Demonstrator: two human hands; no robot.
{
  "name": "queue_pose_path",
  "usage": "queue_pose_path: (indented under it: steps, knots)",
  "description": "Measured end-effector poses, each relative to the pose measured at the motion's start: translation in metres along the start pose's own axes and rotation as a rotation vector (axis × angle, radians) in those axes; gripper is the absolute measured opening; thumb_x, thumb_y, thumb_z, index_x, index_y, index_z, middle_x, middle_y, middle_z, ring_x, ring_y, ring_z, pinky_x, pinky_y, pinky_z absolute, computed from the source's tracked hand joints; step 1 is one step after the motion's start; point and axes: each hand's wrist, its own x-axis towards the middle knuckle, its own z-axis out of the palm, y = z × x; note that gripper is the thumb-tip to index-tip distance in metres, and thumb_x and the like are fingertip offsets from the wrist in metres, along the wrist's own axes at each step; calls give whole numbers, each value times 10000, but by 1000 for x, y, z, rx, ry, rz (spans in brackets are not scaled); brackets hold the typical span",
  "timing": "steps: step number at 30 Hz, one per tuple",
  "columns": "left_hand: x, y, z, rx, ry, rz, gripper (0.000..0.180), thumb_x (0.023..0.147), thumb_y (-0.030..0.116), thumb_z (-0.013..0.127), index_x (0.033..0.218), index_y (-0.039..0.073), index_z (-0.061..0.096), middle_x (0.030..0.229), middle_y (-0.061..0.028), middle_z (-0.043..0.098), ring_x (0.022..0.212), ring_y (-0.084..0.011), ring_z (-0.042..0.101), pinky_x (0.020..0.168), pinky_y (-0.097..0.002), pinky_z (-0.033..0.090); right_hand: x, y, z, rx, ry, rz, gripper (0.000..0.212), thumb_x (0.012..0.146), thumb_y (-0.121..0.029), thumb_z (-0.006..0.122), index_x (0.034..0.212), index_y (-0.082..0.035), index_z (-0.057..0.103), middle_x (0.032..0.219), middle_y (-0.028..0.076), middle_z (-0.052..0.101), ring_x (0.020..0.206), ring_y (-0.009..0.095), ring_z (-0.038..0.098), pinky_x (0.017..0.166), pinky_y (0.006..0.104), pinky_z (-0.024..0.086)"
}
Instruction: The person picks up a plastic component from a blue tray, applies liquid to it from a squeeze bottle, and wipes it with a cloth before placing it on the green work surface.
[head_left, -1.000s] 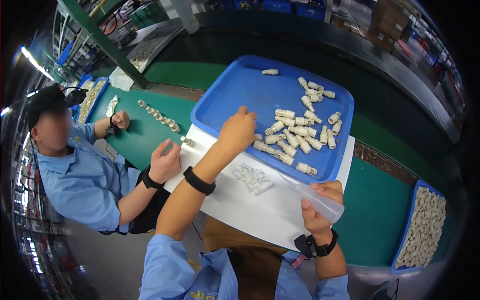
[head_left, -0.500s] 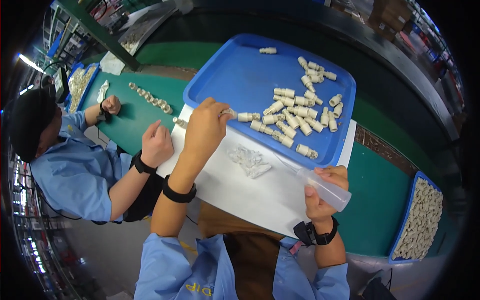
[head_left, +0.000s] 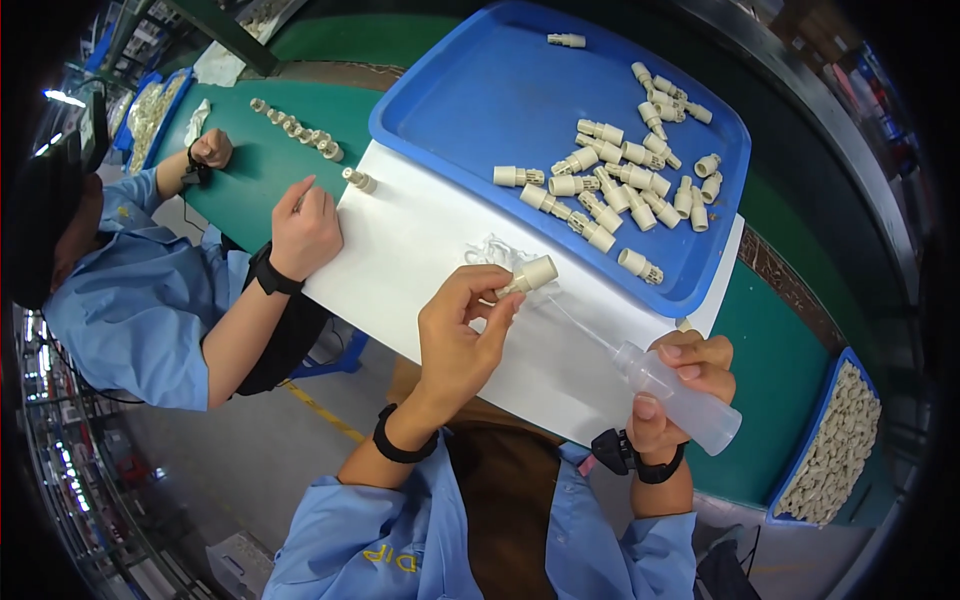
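Observation:
Between the thumb and fingers of my left hand (head_left: 465, 325) is a cream plastic cylindrical fitting (head_left: 533, 274), held tilted over the white sheet (head_left: 390, 240). My right hand (head_left: 675, 390) grips a translucent squeeze bottle (head_left: 690, 402), whose long thin nozzle points toward the fitting. A crumpled white wipe (head_left: 488, 250) lies on the sheet, partly behind my left hand. Just beyond, a blue tray (head_left: 470, 90) bears several similar fittings, mostly lying on their sides. A single fitting (head_left: 358, 180) stands upright at the sheet's left edge.
To the left, a co-worker's hands (head_left: 306, 228) rest by a row of upright fittings (head_left: 296, 128) on the green table (head_left: 250, 185). A blue bin (head_left: 775, 490) full of small cream parts stands at the far right. Another filled bin (head_left: 160, 110) is at the far left.
My left hand has moved from the tray's near left edge back toward me with a fitting, now close to the bottle's nozzle. The view has shifted slightly.

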Motion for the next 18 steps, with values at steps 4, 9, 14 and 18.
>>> queue_pose_path:
  steps: [4,9,14,18]
  knots:
    - [0,0,2,132,-6,173,188,759,-67,617,928,-46,537,961,-116,546,725,-125,578,616,-206,505,1,-2,1,-8,-54,-3,363,723,-141,680,970,-69,424,922,118,477,655,181,529,549,259,461]
    - [5,3,0,223,76,288,189,732,-90,623,900,-43,551,920,-127,559,752,-153,597,593,-216,524,0,-3,2,-54,-37,12,364,743,-219,677,954,-63,425,892,101,488,644,169,467,550,267,398]
    - [9,5,-8,110,178,202,199,709,-105,628,884,-42,559,893,-135,562,755,-171,606,586,-222,538,9,5,5,-288,-207,18,360,736,-206,677,968,-53,448,887,110,537,667,179,479,595,281,408]
    - [6,4,-4,147,138,251,207,705,-105,630,888,-43,556,892,-130,559,749,-171,606,591,-224,544,6,11,12,-316,-309,139,354,729,-190,675,977,-46,467,873,115,571,682,186,485,633,288,412]
